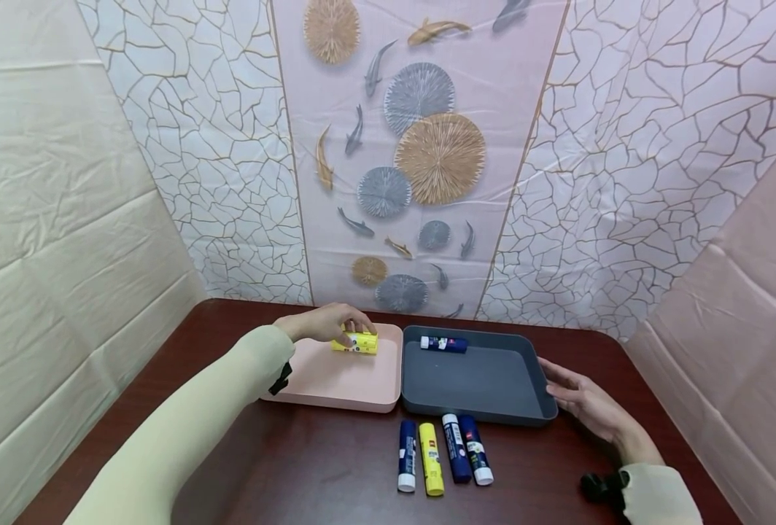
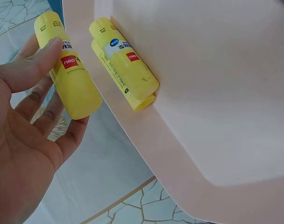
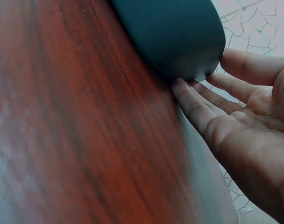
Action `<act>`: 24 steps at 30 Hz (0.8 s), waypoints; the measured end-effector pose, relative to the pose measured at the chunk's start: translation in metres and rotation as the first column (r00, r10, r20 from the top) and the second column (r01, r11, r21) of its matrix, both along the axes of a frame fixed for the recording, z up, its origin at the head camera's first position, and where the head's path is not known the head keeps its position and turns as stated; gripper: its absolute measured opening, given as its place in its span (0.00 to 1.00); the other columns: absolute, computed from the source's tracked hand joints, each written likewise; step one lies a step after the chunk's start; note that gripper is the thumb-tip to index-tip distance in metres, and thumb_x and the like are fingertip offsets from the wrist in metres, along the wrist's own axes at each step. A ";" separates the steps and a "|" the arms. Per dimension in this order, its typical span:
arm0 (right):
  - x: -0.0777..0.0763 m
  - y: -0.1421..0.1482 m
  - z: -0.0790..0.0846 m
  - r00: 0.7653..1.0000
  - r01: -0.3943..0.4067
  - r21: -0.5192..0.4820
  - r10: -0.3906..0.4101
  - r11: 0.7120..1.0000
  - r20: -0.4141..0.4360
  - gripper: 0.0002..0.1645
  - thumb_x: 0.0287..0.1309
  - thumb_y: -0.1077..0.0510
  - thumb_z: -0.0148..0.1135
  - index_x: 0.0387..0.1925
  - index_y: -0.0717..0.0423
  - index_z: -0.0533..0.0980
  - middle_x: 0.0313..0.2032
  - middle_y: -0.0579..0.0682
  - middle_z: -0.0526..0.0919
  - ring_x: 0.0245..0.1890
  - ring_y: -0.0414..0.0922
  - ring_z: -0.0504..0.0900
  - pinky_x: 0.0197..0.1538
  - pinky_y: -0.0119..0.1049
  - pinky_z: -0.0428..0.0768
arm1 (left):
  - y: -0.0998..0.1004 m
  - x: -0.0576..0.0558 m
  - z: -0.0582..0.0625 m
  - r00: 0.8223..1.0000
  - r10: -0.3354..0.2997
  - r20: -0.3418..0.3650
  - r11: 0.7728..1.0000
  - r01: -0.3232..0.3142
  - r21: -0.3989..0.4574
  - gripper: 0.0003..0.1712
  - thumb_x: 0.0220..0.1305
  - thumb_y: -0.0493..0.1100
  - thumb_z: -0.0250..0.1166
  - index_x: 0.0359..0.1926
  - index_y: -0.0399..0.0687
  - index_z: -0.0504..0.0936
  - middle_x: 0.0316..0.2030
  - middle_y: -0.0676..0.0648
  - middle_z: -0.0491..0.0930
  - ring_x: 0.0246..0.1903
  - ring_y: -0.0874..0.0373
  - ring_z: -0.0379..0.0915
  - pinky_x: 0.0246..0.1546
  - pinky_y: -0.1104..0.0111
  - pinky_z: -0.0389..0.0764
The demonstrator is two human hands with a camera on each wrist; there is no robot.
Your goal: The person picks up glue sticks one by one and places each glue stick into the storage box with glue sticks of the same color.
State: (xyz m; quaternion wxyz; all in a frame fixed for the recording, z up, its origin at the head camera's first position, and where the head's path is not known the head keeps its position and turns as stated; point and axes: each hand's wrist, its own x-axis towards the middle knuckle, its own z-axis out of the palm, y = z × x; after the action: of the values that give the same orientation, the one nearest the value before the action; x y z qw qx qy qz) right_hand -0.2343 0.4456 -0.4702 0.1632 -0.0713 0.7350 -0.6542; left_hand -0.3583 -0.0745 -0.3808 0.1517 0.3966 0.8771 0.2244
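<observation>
Over the back of the pink tray (image 1: pixel 362 397), my left hand (image 1: pixel 332 324) grips a yellow glue stick (image 2: pixel 69 70) between thumb and fingers. Two more yellow glue sticks (image 2: pixel 125 58) lie together against that tray's wall in the left wrist view. My right hand (image 1: pixel 581 397) is at the right side of the dark grey tray (image 1: pixel 480 394), its extended fingers (image 3: pixel 195 100) touching the outside of the tray's wall. A blue glue stick (image 1: pixel 443 344) lies at the back of the dark tray.
In front of the trays, a yellow glue stick (image 1: pixel 431 459) and three blue glue sticks (image 1: pixel 407 452) lie side by side on the dark red wooden table (image 1: pixel 322 467). The two trays stand edge to edge. A patterned cloth (image 1: pixel 388 240) hangs behind the table.
</observation>
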 end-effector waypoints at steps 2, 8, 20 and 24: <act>0.000 0.000 0.000 1.000 0.007 -0.001 -0.007 1.000 0.007 0.43 0.79 0.61 0.52 0.83 0.59 0.43 0.80 0.68 0.43 0.62 0.34 0.77 0.60 0.30 0.78 | 0.002 -0.001 -0.001 1.000 0.000 -0.007 1.000 0.000 -0.005 0.25 0.62 0.27 0.71 0.59 0.50 0.86 0.46 0.48 0.83 0.47 0.53 0.77 0.52 0.61 0.79; -0.002 0.000 -0.002 1.000 -0.015 0.002 0.015 1.000 -0.004 0.43 0.79 0.60 0.52 0.83 0.60 0.42 0.80 0.69 0.41 0.63 0.33 0.77 0.60 0.30 0.78 | 0.002 -0.001 -0.010 1.000 0.005 -0.018 0.999 -0.006 -0.048 0.27 0.61 0.26 0.72 0.58 0.55 0.86 0.48 0.50 0.83 0.48 0.54 0.77 0.52 0.60 0.79; -0.001 0.002 -0.003 1.000 -0.011 -0.006 0.011 1.000 -0.017 0.43 0.79 0.61 0.52 0.83 0.61 0.43 0.80 0.70 0.43 0.62 0.35 0.78 0.60 0.31 0.78 | 0.009 0.005 -0.029 0.999 -0.026 -0.032 0.998 0.024 -0.062 0.26 0.67 0.24 0.61 0.56 0.56 0.86 0.54 0.54 0.81 0.50 0.55 0.75 0.55 0.61 0.77; -0.001 0.003 -0.003 1.000 -0.010 -0.003 0.010 1.000 -0.019 0.43 0.79 0.61 0.52 0.83 0.62 0.42 0.80 0.71 0.43 0.62 0.35 0.78 0.60 0.31 0.78 | 0.012 0.005 -0.032 0.994 -0.034 -0.099 0.992 0.022 -0.123 0.27 0.68 0.25 0.60 0.55 0.60 0.86 0.52 0.56 0.81 0.49 0.57 0.75 0.56 0.61 0.76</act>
State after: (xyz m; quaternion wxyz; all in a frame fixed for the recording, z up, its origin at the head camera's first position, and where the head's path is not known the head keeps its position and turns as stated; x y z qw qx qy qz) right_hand -0.2353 0.4484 -0.4732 0.1594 -0.0814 0.7350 -0.6540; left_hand -0.3537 -0.0629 -0.4126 0.1341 0.4096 0.8901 0.1479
